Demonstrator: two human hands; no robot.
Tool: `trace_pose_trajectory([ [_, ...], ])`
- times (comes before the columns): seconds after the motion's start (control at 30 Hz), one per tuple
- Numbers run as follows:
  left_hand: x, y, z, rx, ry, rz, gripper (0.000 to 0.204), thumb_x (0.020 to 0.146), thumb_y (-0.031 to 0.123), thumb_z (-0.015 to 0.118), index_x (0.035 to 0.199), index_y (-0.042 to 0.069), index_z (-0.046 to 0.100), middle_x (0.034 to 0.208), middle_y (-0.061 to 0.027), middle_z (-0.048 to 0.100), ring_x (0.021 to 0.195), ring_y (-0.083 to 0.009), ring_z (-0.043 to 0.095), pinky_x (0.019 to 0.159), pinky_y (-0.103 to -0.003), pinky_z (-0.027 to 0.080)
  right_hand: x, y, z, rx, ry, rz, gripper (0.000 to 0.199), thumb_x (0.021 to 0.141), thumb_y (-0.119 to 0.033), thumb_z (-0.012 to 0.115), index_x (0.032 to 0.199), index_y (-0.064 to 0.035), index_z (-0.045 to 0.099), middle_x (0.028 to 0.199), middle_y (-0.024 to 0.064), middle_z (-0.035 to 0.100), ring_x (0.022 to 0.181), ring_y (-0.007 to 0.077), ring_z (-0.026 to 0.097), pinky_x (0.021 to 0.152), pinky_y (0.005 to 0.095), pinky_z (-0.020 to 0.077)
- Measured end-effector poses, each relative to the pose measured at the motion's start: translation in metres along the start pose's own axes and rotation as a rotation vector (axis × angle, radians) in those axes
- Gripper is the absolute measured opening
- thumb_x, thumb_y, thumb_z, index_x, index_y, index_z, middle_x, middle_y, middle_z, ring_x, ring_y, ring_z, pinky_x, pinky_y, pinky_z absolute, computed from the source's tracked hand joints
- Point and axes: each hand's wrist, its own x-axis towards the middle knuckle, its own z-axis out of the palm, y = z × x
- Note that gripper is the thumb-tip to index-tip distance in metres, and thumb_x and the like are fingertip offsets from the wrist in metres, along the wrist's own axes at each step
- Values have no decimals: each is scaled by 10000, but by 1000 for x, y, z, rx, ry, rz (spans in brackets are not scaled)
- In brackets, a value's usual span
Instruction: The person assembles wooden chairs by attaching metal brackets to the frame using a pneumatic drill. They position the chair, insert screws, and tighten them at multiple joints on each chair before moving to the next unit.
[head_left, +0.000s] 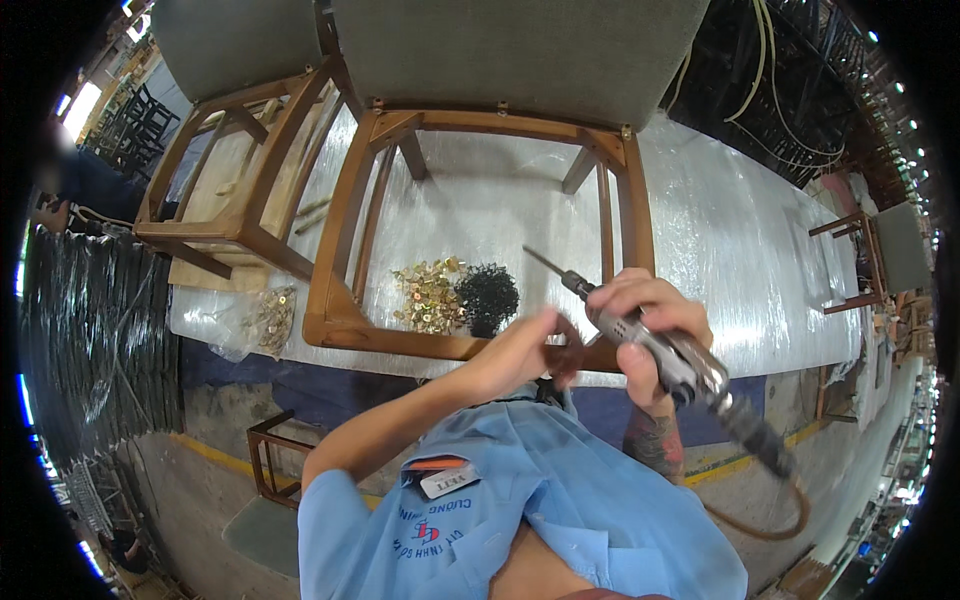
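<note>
In my right hand (pixel 650 315) is a silver air screwdriver (pixel 695 365), its long thin bit pointing up and left over the open wooden chair frame (pixel 335 240). A brown hose (pixel 795 515) runs from its rear end. My left hand (pixel 535 350) is at the frame's near rail, just left of the driver; its fingers are blurred and partly hidden, so what they hold cannot be made out. Inside the frame lie a pile of brass-coloured metal brackets (pixel 428 298) and a heap of black screws (pixel 487 295). A grey upholstered panel (pixel 510 55) rises from the far rail.
Left of the frame stands another wooden chair (pixel 245 220) with a grey panel. A clear plastic bag of brass-coloured pieces (pixel 268 318) lies near it. The table is covered with shiny plastic film (pixel 740 230). More chairs (pixel 885 250) are at the right, and a person (pixel 85 185) is at far left.
</note>
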Motion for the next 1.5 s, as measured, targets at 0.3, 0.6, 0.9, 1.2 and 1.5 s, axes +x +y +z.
trace_pose_trajectory([
  [0.3, -24, -119, -222, 1138, 229, -202, 249, 914, 254, 610, 1059, 53, 639, 887, -94, 624, 798, -214, 575, 770, -337, 495, -18, 4, -15, -19, 169, 756, 261, 834, -166, 709, 1011, 12, 638, 893, 127, 712, 870, 179, 680, 797, 306, 545],
  [0.6, 97, -200, -262, 1571, 968, 2, 319, 761, 82, 693, 1046, 8, 570, 1138, -256, 505, 1010, -419, 547, 835, -492, 474, -11, -1, -15, -386, -96, 557, 242, 763, -199, 771, 904, -35, 663, 784, 72, 682, 652, 153, 672, 617, 256, 520],
  [0.9, 90, -185, -254, 1608, 939, 94, 208, 803, 6, 569, 1010, 8, 573, 1033, -251, 541, 982, -438, 534, 825, -493, 462, -11, 8, -21, -360, -26, 603, 293, 776, -184, 770, 982, -30, 631, 811, 65, 690, 681, 139, 676, 639, 256, 524],
  [1.2, 88, -213, -298, 1566, 923, 271, 156, 727, -14, 630, 881, 5, 610, 832, -198, 603, 806, -404, 582, 735, -473, 481, -8, 9, -18, -385, -18, 605, 276, 797, -181, 760, 987, -36, 623, 822, 63, 692, 710, 130, 683, 647, 259, 526],
  [1.5, 79, -172, -311, 31, 1052, 110, 29, 835, 58, 591, 815, 38, 585, 681, -47, 572, 565, -183, 539, 530, -334, 467, -8, 11, -19, -382, -5, 641, 272, 802, -195, 761, 982, -42, 626, 825, 67, 692, 720, 130, 687, 649, 257, 527],
])
